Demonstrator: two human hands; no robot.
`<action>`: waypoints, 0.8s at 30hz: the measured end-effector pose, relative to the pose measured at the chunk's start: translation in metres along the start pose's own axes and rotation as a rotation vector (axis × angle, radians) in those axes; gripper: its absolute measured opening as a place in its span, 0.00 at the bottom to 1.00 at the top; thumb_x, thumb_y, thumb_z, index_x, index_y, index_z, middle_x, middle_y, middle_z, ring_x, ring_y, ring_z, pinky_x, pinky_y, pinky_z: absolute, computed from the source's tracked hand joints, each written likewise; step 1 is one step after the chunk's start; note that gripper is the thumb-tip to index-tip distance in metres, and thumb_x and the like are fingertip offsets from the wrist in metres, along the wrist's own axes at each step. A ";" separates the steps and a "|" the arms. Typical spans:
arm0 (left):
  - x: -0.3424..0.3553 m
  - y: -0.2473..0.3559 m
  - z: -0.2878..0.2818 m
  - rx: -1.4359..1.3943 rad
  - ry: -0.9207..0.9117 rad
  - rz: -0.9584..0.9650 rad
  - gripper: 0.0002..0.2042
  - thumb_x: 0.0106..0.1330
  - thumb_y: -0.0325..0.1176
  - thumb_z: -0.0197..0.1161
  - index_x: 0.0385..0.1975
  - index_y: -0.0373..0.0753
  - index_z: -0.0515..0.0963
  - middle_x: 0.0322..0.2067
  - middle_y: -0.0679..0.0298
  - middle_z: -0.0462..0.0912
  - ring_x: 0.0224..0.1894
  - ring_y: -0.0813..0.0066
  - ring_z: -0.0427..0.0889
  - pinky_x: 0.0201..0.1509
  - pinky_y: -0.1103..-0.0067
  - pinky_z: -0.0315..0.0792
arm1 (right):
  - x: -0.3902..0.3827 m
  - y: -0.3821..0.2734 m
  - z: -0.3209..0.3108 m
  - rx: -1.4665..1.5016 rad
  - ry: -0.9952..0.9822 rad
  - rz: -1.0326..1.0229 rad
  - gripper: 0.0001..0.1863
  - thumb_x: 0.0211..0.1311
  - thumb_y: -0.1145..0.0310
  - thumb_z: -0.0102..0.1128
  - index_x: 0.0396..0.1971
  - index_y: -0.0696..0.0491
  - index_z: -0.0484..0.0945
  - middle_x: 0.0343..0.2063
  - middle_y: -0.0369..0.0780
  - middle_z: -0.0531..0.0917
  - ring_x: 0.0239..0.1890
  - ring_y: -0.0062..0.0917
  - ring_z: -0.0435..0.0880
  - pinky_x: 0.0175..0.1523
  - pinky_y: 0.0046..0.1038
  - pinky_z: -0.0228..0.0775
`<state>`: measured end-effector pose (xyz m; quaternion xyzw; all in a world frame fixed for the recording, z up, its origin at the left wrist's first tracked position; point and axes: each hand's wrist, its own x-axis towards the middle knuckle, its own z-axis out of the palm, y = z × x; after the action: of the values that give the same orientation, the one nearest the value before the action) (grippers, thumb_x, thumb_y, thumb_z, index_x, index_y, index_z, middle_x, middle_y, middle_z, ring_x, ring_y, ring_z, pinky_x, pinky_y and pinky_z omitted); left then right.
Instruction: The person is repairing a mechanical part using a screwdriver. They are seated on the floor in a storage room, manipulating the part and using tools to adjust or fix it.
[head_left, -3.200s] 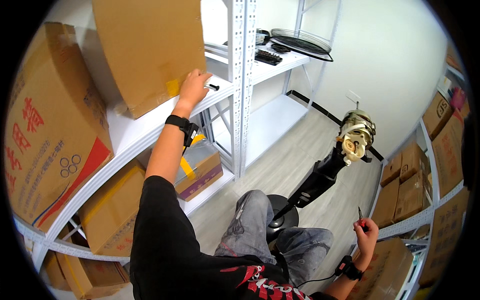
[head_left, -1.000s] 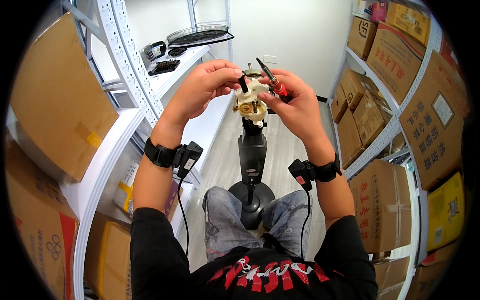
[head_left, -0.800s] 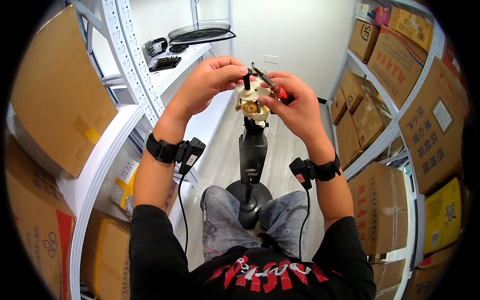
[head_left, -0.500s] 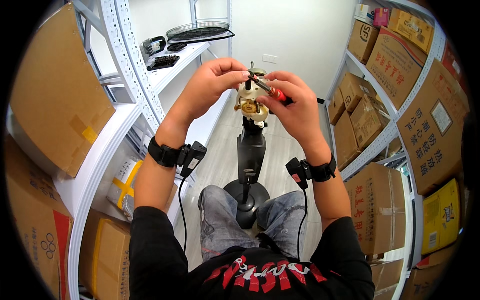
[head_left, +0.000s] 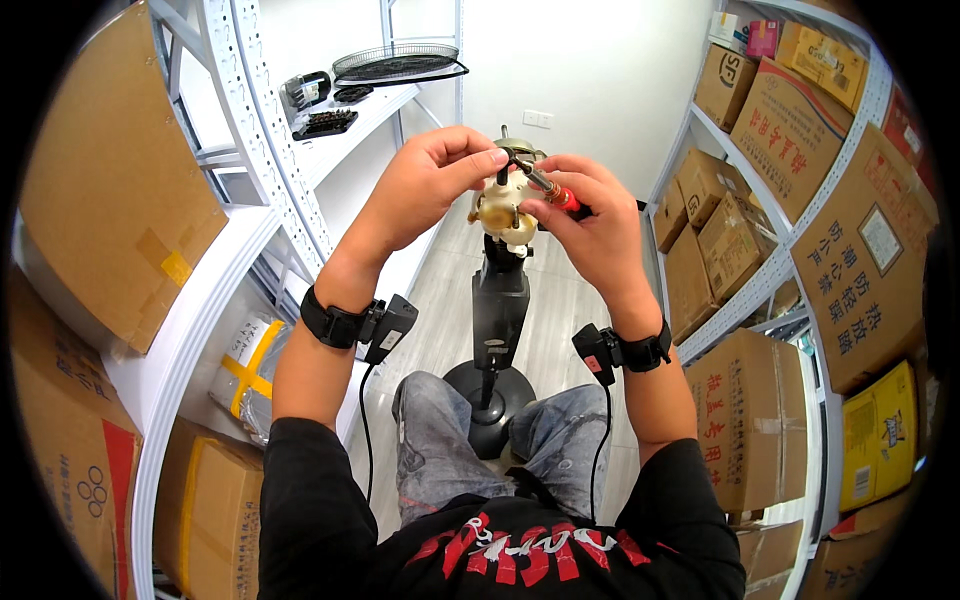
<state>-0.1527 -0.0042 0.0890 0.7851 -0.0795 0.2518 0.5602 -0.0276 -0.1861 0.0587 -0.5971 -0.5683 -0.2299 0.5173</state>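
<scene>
A screwdriver [head_left: 566,198] with a red handle sits in my right hand [head_left: 600,225], its metal shaft slanting up and left. The tip meets a small black part at the top of the fan's cream-coloured motor housing [head_left: 510,190]. My left hand [head_left: 425,190] is closed, thumb and forefinger pinched at that black part beside the tip; fingers partly hide what they grip. The housing has no grille or blades on it, and a thin metal shaft sticks up behind. It tops a black pedestal stand [head_left: 500,310] with a round base [head_left: 525,395] between my legs.
On the left shelf lie a round wire fan grille [head_left: 400,62], a black bit set [head_left: 325,124] and a grey-black device [head_left: 308,90]. Cardboard boxes [head_left: 775,120] fill the right rack. A large carton [head_left: 120,180] stands close on the left. Cables hang from both wrist straps.
Both hands have shifted slightly right and down, with the screwdriver still at the black part. The view of the motor housing has changed a little.
</scene>
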 end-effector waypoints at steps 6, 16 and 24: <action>-0.007 0.003 0.005 0.045 0.004 0.033 0.10 0.72 0.34 0.61 0.44 0.34 0.81 0.37 0.68 0.84 0.42 0.83 0.79 0.48 0.82 0.73 | -0.004 -0.002 0.001 0.083 0.010 0.058 0.13 0.51 0.72 0.76 0.37 0.57 0.85 0.41 0.40 0.86 0.37 0.30 0.85 0.42 0.28 0.78; -0.009 0.007 0.010 0.090 0.065 0.057 0.10 0.71 0.34 0.63 0.41 0.33 0.82 0.34 0.68 0.83 0.38 0.84 0.78 0.44 0.83 0.72 | -0.004 -0.004 0.000 0.136 0.011 0.076 0.13 0.51 0.72 0.76 0.37 0.57 0.85 0.41 0.40 0.86 0.36 0.30 0.85 0.41 0.28 0.78; -0.009 -0.002 0.009 0.110 0.054 0.018 0.09 0.71 0.31 0.62 0.43 0.32 0.81 0.36 0.67 0.84 0.39 0.82 0.79 0.45 0.83 0.74 | -0.006 0.002 0.002 0.072 0.007 0.061 0.12 0.52 0.71 0.75 0.37 0.57 0.85 0.40 0.40 0.85 0.36 0.30 0.85 0.41 0.28 0.78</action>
<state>-0.1566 -0.0133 0.0806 0.8068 -0.0574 0.2819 0.5161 -0.0283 -0.1864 0.0522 -0.5943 -0.5559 -0.1957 0.5472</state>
